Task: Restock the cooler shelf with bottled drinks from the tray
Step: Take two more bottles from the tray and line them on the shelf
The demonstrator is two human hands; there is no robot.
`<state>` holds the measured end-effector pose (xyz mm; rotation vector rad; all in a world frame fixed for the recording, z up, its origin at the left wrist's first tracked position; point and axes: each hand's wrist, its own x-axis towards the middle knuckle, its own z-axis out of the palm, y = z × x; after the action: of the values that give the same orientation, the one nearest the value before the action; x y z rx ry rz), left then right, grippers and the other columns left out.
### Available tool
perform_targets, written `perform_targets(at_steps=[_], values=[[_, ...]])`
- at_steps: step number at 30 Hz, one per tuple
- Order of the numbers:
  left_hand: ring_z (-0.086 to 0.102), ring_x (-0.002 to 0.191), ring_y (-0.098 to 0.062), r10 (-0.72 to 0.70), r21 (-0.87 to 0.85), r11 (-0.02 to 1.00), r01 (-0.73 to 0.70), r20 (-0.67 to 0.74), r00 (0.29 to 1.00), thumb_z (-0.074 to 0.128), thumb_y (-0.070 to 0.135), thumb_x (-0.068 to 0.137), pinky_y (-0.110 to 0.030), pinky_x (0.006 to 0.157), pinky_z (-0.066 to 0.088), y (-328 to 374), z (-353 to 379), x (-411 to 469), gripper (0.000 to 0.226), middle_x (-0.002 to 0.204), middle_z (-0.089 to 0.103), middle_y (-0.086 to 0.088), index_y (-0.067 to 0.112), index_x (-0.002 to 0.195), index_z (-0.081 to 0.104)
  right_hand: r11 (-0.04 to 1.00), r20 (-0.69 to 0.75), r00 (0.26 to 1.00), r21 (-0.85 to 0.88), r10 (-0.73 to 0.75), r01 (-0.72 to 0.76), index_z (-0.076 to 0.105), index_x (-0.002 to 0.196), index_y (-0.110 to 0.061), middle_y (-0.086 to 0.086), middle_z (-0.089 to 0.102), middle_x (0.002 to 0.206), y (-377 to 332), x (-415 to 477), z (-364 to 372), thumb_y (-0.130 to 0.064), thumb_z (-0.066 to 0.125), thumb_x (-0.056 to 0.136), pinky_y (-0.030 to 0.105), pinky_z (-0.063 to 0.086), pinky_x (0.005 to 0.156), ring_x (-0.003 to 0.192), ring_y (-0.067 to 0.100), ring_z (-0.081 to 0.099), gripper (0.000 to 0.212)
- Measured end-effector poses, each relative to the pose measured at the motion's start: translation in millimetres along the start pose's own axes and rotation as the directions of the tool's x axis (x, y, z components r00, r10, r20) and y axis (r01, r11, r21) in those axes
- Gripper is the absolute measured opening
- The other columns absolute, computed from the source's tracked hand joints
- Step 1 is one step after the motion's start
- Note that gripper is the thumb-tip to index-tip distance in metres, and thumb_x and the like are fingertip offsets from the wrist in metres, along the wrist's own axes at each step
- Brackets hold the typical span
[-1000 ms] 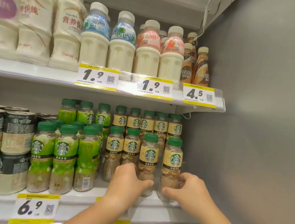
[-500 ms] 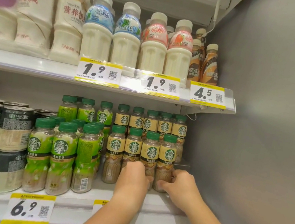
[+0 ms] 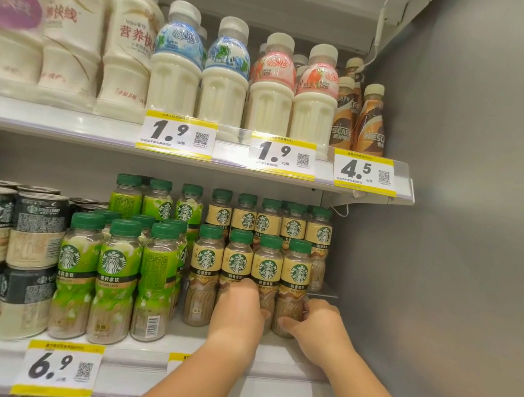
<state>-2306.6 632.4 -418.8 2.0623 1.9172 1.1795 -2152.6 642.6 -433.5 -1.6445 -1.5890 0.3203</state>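
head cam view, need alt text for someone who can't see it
Two bare hands reach into a cooler: the left hand and right hand press on the front row of yellow-label coffee bottles on the middle shelf. Green-label bottles and stacked cans stand to their left, white milk drinks above.

Place: a shop, seemingly its drinks cooler.
Price tags: yellow-edged labels [image 3: 177, 135] with prices and QR codes clipped along the shelf [image 3: 45, 122] fronts.
Stock: many identical bottled coffees [image 3: 236, 262], milk drinks [image 3: 177, 62] and cans [image 3: 37, 230] in rows, labels facing out.
Enclosure: grey side wall [image 3: 468, 227]; blur hides the leftmost labels.
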Motion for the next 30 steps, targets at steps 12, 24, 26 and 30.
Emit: perform_targets(at_steps=[12, 24, 26, 30], values=[[0.066, 0.101, -0.032, 0.042, 0.021, 0.999, -0.044, 0.106, 0.994, 0.073, 0.030, 0.089, -0.032, 0.072, 0.045, 5.3, -11.7, -8.4, 0.028, 0.104, 0.069, -0.011, 0.009, 0.104, 0.063, 0.991, 0.024, 1.000, -0.137, 0.016, -0.013, 0.058, 0.130, -0.021, 0.002, 0.064, 0.127, -4.0, -3.5, -0.7, -0.047, 0.074, 0.081, 0.037, 0.054, 0.092, 0.107, 0.024, 0.063, 0.058], [0.032, 0.138, -0.039, 0.228, 0.415, 0.846, -0.334, 0.284, 0.931, 0.031, 0.077, 0.089, -0.056, 0.112, 0.028, -20.3, -50.8, -54.5, 0.086, 0.147, 0.042, -0.015, 0.015, 0.149, 0.031, 0.802, 0.016, 0.986, -0.579, -0.169, 0.146, 0.032, 0.151, -0.026, 0.004, 0.039, 0.156, -22.6, -58.7, -23.7, -0.082, 0.024, 0.081, 0.045, 0.035, 0.111, 0.141, 0.028, 0.037, 0.090], [0.023, 0.144, -0.040, 0.269, 0.444, 0.811, -0.382, 0.297, 0.916, 0.020, 0.081, 0.087, -0.061, 0.115, 0.020, -32.7, -54.0, -66.2, 0.093, 0.156, 0.032, -0.015, 0.018, 0.156, 0.020, 0.766, 0.026, 0.981, -0.621, -0.194, 0.168, 0.026, 0.154, -0.027, 0.005, 0.029, 0.162, -24.6, -77.7, -23.9, -0.081, 0.019, 0.082, 0.047, 0.022, 0.118, 0.148, 0.028, 0.023, 0.090], [-0.001, 0.152, -0.036, 0.383, 0.416, 0.779, -0.469, 0.276, 0.882, 0.008, 0.084, 0.082, -0.061, 0.120, 0.008, -63.7, -59.9, -93.2, 0.098, 0.167, 0.001, -0.013, 0.023, 0.159, 0.003, 0.748, 0.023, 0.974, -0.637, -0.224, 0.186, 0.014, 0.158, -0.028, 0.006, 0.009, 0.167, -24.0, -123.4, -14.0, -0.079, 0.010, 0.083, 0.048, 0.004, 0.122, 0.153, 0.025, 0.002, 0.090]])
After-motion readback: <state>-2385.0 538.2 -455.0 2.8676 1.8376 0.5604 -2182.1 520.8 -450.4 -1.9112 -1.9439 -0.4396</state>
